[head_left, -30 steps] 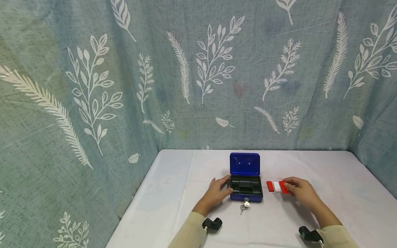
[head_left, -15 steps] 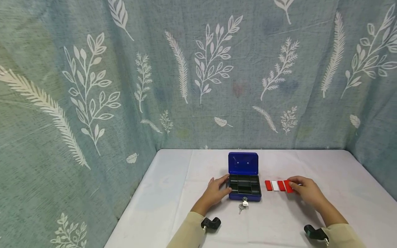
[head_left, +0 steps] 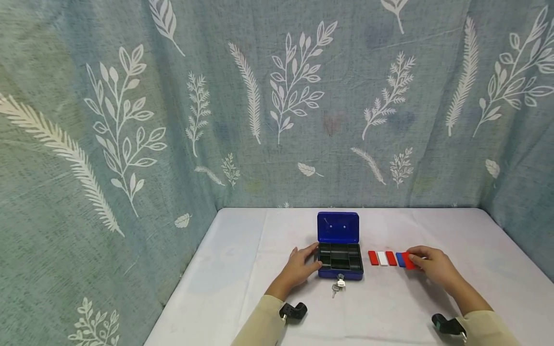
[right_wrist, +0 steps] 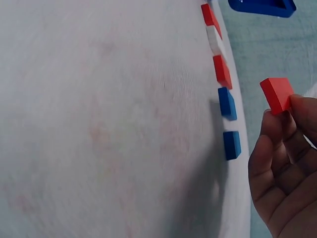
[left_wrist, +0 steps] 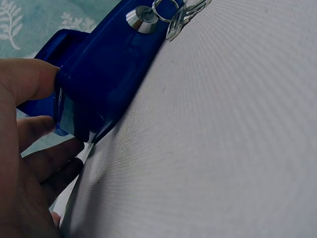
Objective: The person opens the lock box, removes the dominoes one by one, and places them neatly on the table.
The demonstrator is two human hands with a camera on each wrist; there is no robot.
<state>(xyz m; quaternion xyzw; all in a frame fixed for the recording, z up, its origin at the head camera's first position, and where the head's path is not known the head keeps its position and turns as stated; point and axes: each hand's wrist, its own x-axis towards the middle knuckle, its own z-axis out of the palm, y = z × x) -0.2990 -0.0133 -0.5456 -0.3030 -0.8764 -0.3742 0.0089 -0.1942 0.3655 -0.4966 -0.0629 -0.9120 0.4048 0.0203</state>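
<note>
An open blue cash box [head_left: 340,276] with a black compartment tray [head_left: 339,251] stands on the table, lid upright at the back. My left hand [head_left: 297,267] touches its left side, thumb at the near corner and index finger farther back. In the left wrist view the thumb tip meets the box edge. My right hand [head_left: 433,265] pinches a red rectangular block [right_wrist: 278,93] between thumb and fingers, raised above the table. A row runs right of the box: a red block [head_left: 373,258], a white block [head_left: 383,258], another red block [head_left: 391,258] and two blue blocks [right_wrist: 227,103].
Keys [head_left: 335,288] on a ring hang from the lock [head_left: 340,277] at the box's front. A white cloth covers the table [head_left: 277,235]. Behind it and on both sides hangs a leaf-patterned curtain [head_left: 259,158]. A black wrist mount [head_left: 293,311] sits on each sleeve.
My right hand has moved right along the row with the red block. Another red block and a blue block have come into sight beneath it. The left hand keeps its place on the box.
</note>
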